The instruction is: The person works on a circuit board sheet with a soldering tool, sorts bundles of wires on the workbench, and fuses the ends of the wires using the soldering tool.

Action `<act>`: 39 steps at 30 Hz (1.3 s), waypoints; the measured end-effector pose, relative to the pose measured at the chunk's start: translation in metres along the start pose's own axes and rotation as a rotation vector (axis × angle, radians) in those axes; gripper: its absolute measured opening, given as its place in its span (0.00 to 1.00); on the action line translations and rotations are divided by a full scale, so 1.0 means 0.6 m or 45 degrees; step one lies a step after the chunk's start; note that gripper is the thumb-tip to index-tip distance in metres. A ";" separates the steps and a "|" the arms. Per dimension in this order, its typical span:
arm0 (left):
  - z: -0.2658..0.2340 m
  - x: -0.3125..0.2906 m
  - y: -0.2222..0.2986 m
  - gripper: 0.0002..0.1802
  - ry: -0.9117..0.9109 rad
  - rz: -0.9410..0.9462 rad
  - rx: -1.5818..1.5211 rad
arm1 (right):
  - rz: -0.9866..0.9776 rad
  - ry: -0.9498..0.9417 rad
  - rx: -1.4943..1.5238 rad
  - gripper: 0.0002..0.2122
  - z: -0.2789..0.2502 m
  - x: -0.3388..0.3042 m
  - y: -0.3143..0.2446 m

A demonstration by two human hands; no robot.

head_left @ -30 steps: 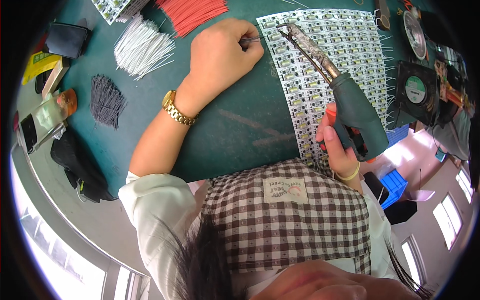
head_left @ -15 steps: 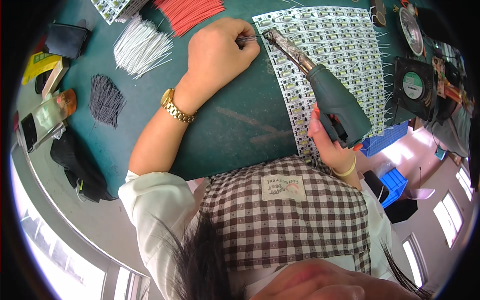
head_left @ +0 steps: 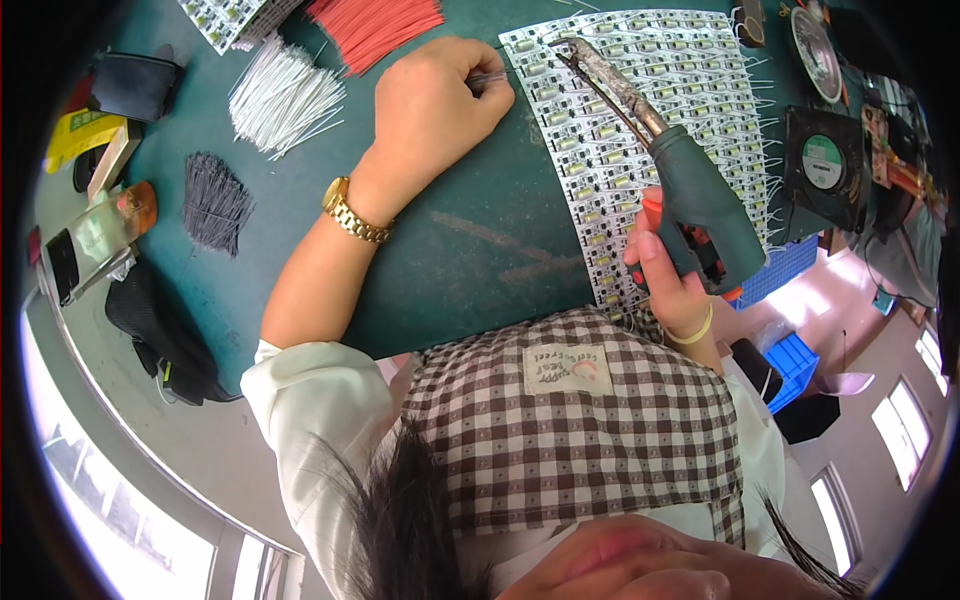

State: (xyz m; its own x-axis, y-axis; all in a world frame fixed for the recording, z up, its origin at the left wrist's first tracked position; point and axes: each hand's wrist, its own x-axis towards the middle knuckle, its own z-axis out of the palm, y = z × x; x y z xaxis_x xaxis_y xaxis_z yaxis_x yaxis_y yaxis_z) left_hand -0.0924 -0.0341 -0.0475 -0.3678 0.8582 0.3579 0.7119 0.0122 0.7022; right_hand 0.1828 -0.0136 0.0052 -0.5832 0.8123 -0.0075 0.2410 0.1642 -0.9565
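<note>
My left hand point(head_left: 436, 98) is closed around a small bunch of dark wires point(head_left: 488, 77) beside the upper left edge of a white circuit board panel point(head_left: 592, 165). Rows of small components and fine wires cover the panel. In my right hand point(head_left: 668, 280) is a dark green soldering gun point(head_left: 708, 205) with orange parts, my fingers wrapped round its handle. Its metal tip points up and left, over the panel's upper left part; whether it touches the panel I cannot tell.
White wires point(head_left: 285, 98), red wires point(head_left: 375, 30) and black wires point(head_left: 215, 203) lie in piles to the left on the green tabletop point(head_left: 440, 285). More boards point(head_left: 225, 22) are stacked at far left. A black fan point(head_left: 825, 165) and a round metal dish point(head_left: 815, 55) are at right.
The soldering gun and my right hand have shifted right, drawing the tip away from the panel's left edge near the wires. My left hand has barely moved.
</note>
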 end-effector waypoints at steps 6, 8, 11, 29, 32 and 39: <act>-0.001 -0.001 -0.001 0.04 -0.010 0.011 -0.011 | -0.068 -0.082 0.052 0.16 0.000 0.001 0.001; -0.003 -0.001 0.000 0.05 -0.036 0.011 0.026 | -0.076 -0.087 0.030 0.17 -0.001 0.003 -0.003; -0.005 -0.001 0.001 0.05 -0.041 0.013 0.026 | -0.067 -0.075 0.019 0.17 0.003 0.003 -0.009; -0.019 -0.013 0.030 0.06 -0.067 -0.054 -0.218 | 0.017 -0.071 0.054 0.13 -0.008 -0.023 -0.008; -0.007 -0.019 0.017 0.08 -0.139 0.004 -0.045 | 0.071 -0.081 0.048 0.10 -0.012 -0.031 0.000; -0.005 -0.018 0.015 0.08 -0.145 -0.057 -0.082 | -0.096 -0.150 -0.137 0.13 -0.009 -0.032 0.009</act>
State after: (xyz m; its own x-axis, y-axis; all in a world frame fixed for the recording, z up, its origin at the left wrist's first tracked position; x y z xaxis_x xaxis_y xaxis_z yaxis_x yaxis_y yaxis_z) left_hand -0.0839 -0.0450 -0.0432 -0.3256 0.9102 0.2559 0.6550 0.0219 0.7553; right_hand 0.1997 -0.0253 0.0016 -0.6882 0.7251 0.0227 0.2712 0.2862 -0.9190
